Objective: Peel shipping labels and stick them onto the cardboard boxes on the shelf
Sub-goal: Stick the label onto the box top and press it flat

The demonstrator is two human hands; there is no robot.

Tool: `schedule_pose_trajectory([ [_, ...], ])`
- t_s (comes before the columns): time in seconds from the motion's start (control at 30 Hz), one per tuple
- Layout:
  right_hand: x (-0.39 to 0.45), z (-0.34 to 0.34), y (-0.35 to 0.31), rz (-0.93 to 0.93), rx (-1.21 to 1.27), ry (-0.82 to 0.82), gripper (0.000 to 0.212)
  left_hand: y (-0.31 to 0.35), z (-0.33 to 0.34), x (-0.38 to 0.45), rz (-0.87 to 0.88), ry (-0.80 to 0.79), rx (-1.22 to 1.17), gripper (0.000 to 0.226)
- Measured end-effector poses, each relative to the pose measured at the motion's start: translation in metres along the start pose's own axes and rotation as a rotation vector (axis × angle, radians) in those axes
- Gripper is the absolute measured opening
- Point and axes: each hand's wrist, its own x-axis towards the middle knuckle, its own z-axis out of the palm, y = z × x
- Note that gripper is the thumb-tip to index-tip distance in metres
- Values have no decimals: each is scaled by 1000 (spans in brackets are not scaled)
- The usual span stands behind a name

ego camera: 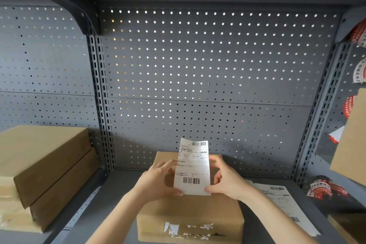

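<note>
A white shipping label (192, 166) with two barcodes stands upright between my hands, above a brown cardboard box (190, 214) on the grey shelf. My left hand (158, 179) pinches the label's lower left edge. On the other side, my right hand (225, 178) grips its lower right corner and side. The box's front face carries torn white label remains (188, 229). Whether the label is still on its backing cannot be told.
Two stacked cardboard boxes (45, 166) sit at the left. A strip of labels (285, 202) lies on the shelf floor (118, 190) to the right. Another box (350, 144) leans at the right edge, near red-and-white stickers (324, 187). A perforated grey back panel (198, 65) closes the bay.
</note>
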Motion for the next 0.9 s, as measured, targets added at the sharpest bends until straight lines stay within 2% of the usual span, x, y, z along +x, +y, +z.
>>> schedule_pose_trajectory([
  [0.27,3,-1,8,-13,-2,-81,102,-14,0,8,29,-121,-83,100],
  [0.43,10,3,6,-29,118,-49,93,-16,7,18,10,-74,-297,80],
  [0.57,16,7,4,-51,164,-1,82,-15,9,24,-7,4,-334,65],
  [0.9,25,7,4,-37,107,10,84,-14,11,33,-19,11,-267,68],
])
